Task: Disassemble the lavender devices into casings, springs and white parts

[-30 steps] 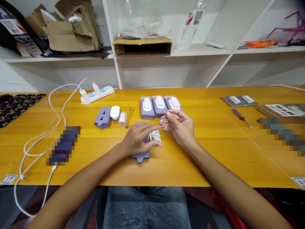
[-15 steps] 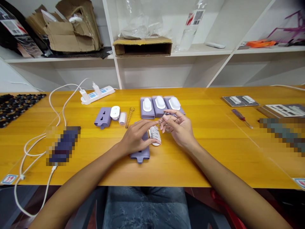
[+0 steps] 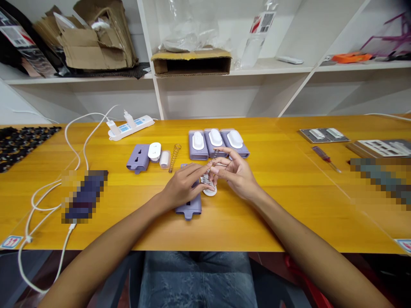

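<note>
We find a fine metal wire coil (image 3: 214, 163) pinched at the fingertips of the right hand (image 3: 236, 176), thumb pressed to forefinger. The left hand (image 3: 183, 186) lies open, fingers extended over an open lilac plastic housing (image 3: 189, 209). Just below the grip sits a white oval plastic piece (image 3: 209, 191). Beyond the grip, three lilac housings with white domed covers (image 3: 215, 143) appear complete. Left of the grip, a steel coil spring (image 3: 175, 157), a second lilac housing (image 3: 138, 158) and a white round socket cover (image 3: 154, 151) lie unfitted.
</note>
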The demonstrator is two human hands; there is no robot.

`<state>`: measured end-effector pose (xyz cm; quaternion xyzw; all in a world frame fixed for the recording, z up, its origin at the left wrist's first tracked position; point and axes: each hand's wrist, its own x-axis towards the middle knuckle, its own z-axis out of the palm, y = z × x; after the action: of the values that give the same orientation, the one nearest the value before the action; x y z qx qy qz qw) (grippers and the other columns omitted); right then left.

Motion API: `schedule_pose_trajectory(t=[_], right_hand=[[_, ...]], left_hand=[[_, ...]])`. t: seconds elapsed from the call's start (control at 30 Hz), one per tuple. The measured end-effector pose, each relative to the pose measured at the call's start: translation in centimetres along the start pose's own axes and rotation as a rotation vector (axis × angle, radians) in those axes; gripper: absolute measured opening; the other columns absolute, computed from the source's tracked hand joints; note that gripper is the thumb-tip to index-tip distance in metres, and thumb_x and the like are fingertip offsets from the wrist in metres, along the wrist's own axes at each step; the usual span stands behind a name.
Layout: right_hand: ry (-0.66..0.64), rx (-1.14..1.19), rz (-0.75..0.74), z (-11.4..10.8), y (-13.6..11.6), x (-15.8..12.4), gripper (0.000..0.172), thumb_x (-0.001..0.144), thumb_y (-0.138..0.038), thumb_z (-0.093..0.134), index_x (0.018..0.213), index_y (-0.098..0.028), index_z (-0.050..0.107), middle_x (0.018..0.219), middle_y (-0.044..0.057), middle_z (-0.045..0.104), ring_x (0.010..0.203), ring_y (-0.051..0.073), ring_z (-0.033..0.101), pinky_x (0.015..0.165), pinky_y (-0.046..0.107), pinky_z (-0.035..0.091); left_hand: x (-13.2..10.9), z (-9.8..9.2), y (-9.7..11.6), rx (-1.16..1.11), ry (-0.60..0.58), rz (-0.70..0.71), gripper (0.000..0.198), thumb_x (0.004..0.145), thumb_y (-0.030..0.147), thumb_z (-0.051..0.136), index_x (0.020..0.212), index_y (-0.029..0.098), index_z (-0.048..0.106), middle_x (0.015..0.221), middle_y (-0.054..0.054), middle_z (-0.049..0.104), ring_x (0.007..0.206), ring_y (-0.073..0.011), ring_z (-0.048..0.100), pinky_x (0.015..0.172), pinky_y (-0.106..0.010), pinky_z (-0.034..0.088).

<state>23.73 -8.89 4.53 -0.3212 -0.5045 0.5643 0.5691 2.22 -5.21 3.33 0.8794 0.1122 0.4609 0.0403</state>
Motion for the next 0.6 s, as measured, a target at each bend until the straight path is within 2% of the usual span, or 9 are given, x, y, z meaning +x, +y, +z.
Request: schedule_pose_trajectory(t=[0.17,0.33,0.43,0.6], right_hand=[[-0.023,0.01,0.006,0.09,0.14,0.01,0.073,0.079,-0.034,0.1,0.136,-0.032,0.056,0.103,-0.001,0.076,0.067,0.016,0.074,0.061,0.032,0.062],[0.082,0.006,-0.03,-0.2,0.36,0.26,0.063,0.084,-0.037,0.096,0.132,-0.03,0.056,0.091,-0.002,0.078,0.065,0.017,0.072,0.06,0.033,0.06],[0.121,-0.009,-0.043,-0.46,0.31,0.42,0.064,0.083,-0.038,0.096,0.134,-0.03,0.057,0.09,-0.002,0.078,0.067,0.018,0.072,0.06,0.033,0.059],[0.131,0.001,-0.011,-0.68,-0.04,0.53,0.075,0.082,-0.039,0.096,0.145,-0.029,0.058,0.102,0.002,0.08,0.071,0.019,0.073,0.06,0.034,0.059]], left_hand=[[0.05,-0.15,0.2,0.026,-0.009,-0.025,0.059,0.106,0.028,0.073,0.161,0.023,0.053,0.118,-0.012,0.08,0.104,-0.0236,0.078,0.091,-0.039,0.067],[0.01,-0.21,0.17,-0.026,-0.016,-0.038,0.065,0.102,0.031,0.079,0.161,0.023,0.053,0.125,-0.015,0.079,0.112,-0.0256,0.078,0.095,-0.041,0.067],[-0.11,-0.19,0.01,-0.054,-0.016,-0.075,0.061,0.102,0.027,0.078,0.159,0.025,0.055,0.13,-0.014,0.077,0.117,-0.0246,0.077,0.099,-0.04,0.066],[-0.13,-0.43,-0.61,-0.026,0.047,-0.129,0.053,0.103,0.027,0.078,0.153,0.025,0.061,0.127,-0.013,0.076,0.109,-0.0217,0.077,0.088,-0.035,0.066]])
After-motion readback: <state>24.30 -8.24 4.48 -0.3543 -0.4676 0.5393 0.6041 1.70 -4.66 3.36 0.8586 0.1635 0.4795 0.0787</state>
